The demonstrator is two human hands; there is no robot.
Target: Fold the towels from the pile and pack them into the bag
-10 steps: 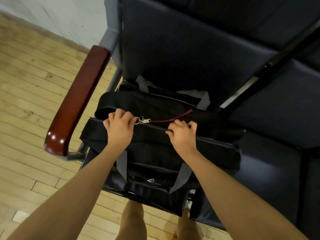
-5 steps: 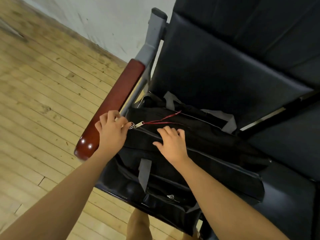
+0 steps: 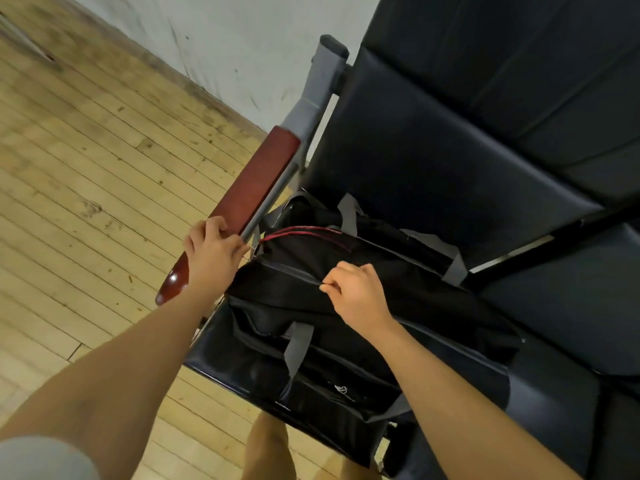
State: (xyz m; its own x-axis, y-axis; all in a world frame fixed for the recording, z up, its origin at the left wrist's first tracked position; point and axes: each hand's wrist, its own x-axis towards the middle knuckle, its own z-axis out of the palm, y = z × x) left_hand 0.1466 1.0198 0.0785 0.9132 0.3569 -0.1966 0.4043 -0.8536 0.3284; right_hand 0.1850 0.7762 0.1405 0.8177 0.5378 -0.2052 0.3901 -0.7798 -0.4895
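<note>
Bag (image 3: 363,327) black, on dark seat (image 3: 554,393) | left hand (image 3: 211,252) pinching zipper pull (image 3: 254,254) at left end | right hand (image 3: 358,296) pinching bag's top fabric

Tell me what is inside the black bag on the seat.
Nothing of the contents shows. The black bag is zipped along most of its top; the left hand pinches the zipper pull at its end while the right hand grips the fabric. Any towels inside are covered.
</note>
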